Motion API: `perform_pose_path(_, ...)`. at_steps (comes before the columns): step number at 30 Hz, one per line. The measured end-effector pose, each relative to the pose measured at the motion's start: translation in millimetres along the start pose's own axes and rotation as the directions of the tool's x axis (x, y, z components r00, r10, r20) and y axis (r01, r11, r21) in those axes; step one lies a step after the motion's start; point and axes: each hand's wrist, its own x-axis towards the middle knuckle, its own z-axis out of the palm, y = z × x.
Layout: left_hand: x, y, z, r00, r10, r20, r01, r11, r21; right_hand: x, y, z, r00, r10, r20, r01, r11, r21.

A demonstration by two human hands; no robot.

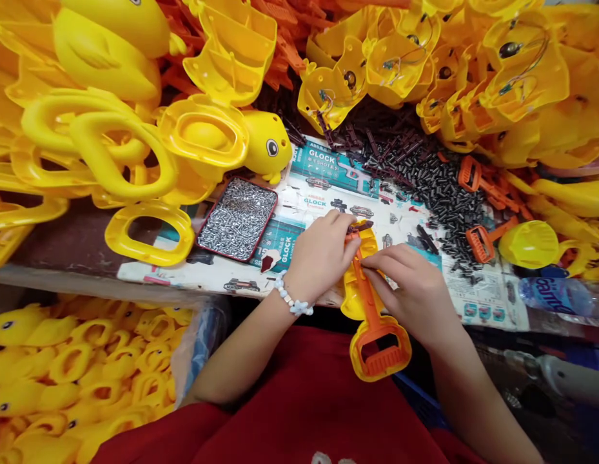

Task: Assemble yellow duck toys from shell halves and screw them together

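At the front edge of the table, a yellow plastic toy shell (351, 298) lies under my hands. An orange handle piece (369, 303) is set in it, its looped grip pointing towards me. My left hand (323, 254) closes round the far end of the shell, beside a small dark brown part (361, 227). From the right, my right hand (415, 290) has its thumb and fingertips pinched together against the orange shaft. Whatever is between those fingertips is too small or hidden to make out.
A tray of small silver screws (238, 219) sits left of my hands. Black plastic pieces (439, 200) are heaped to the right, near a plastic bottle (555, 295). Yellow shells with wires (396, 58) pile up behind. A bin of yellow duck parts (86, 380) stands at lower left.
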Motion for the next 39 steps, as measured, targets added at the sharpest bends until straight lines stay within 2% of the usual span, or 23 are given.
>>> perform_pose_path(7,-1.7,1.5,1.2,1.0,-0.014,-0.018,0.014,1.0,0.016,7.7,-0.7,-1.6,0.999,-0.01,-0.043,0.005,0.995,-0.102)
perform_pose_path(14,-2.5,2.0,0.6,0.999,-0.034,-0.007,0.035,0.999,0.008,6.8,-5.4,-7.5,1.0,0.019,0.015,-0.018,0.996,-0.092)
perform_pose_path(19,-3.4,1.5,2.1,0.999,-0.033,-0.017,0.033,0.999,-0.008,10.3,-4.0,0.2,0.997,0.067,-0.048,-0.069,0.996,-0.054)
perform_pose_path(21,-5.5,0.0,2.1,1.0,-0.013,-0.025,0.013,1.0,-0.012,12.4,-4.2,4.9,0.991,0.097,-0.091,-0.099,0.995,-0.016)
perform_pose_path(25,-15.0,-6.4,0.4,0.995,0.096,-0.03,-0.098,0.992,-0.08,11.0,-7.8,11.8,0.977,0.155,-0.148,-0.149,0.987,0.052)
perform_pose_path(27,-20.8,-10.1,0.7,0.992,0.11,-0.06,-0.118,0.982,-0.145,8.1,-9.8,14.2,0.978,0.156,-0.142,-0.152,0.988,0.041)
perform_pose_path(30,-27.7,-14.0,3.7,0.984,0.076,-0.162,-0.108,0.973,-0.202,5.3,-11.6,19.2,0.975,0.146,-0.17,-0.146,0.989,0.016)
perform_pose_path(34,-32.9,-15.8,7.3,0.956,0.107,-0.273,-0.149,0.979,-0.14,7.4,-13.4,28.6,0.946,0.165,-0.28,-0.172,0.985,-0.001)
perform_pose_path(39,-36.6,-14.5,7.4,0.937,0.159,-0.31,-0.188,0.98,-0.066,13.6,-18.1,35.2,0.927,0.128,-0.353,-0.166,0.983,-0.079)
